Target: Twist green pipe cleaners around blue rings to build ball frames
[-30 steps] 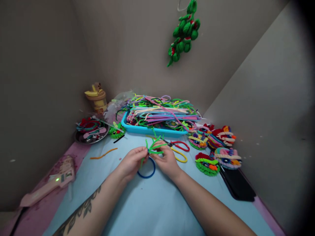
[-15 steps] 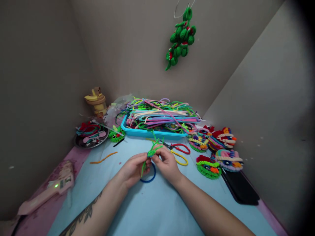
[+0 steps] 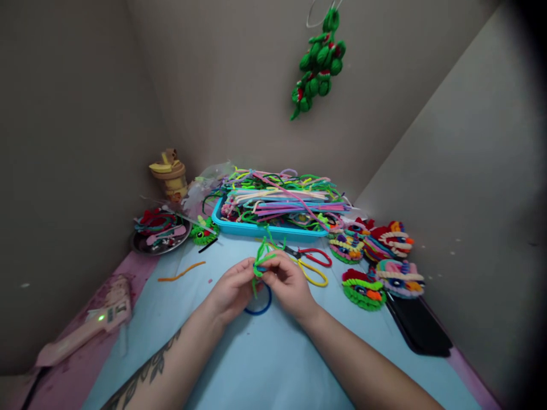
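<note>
Here, a glue gun (image 3: pixel 88 333) lies lower left, along the counter (image 3: pixel 77 381) edge; mid-frame, left hand (image 3: pixel 236 286) and right hand (image 3: pixel 290 286) pinch 1 green bundle (image 3: pixel 258 267) in closed fingers (image 3: pixel 245 269), blue cover (image 3: pixel 260 364) spreading below; a black slab (image 3: pixel 416 326) borders the right edge.

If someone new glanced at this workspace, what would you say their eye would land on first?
Most likely the blue tray heaped with bright fuzzy stems, near the picture's centre. Next, perhaps, the bunch of green and red ornaments hanging above it. Then the left hand and right hand, close together in front of the tray, both holding a small green piece.
</note>
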The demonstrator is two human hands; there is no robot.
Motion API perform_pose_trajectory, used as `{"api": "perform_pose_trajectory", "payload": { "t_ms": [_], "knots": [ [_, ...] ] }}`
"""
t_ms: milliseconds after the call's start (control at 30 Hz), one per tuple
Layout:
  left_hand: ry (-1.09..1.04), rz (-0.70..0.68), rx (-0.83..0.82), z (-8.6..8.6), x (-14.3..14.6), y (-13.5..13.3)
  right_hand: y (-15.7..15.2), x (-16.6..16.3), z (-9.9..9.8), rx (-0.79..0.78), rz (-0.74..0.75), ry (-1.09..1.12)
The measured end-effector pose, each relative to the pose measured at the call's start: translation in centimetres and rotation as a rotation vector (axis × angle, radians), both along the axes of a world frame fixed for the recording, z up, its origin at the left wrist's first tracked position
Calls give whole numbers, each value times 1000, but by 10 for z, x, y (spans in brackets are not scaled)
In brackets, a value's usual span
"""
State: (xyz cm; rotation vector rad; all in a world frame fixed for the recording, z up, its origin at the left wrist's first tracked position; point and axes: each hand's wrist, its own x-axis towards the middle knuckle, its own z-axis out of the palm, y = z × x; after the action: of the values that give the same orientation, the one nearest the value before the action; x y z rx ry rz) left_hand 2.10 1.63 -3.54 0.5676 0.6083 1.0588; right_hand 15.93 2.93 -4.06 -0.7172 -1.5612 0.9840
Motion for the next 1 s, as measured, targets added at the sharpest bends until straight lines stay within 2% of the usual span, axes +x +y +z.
{"api": "perform_pose_trajectory", "payload": {
  "t_ms": [133, 400, 533, 700, 1000],
  "knots": [
    [1, -56, 4, 1, -1, -1, -2, 0, 6, 55, -28, -38],
    [13, -76, 45, 1, -2, -1, -8, 1, 13, 88, -35, -106],
    [27, -96, 69, -1, -3, -1, -11, -1, 18, 15, 2, -40],
    [167, -61, 131, 2, -5, -2, -9, -2, 19, -101, 80, 77],
    [326, -16, 234, 7, -8, -1, -7, -1, 15, -87, 34, 36]
  ]
}}
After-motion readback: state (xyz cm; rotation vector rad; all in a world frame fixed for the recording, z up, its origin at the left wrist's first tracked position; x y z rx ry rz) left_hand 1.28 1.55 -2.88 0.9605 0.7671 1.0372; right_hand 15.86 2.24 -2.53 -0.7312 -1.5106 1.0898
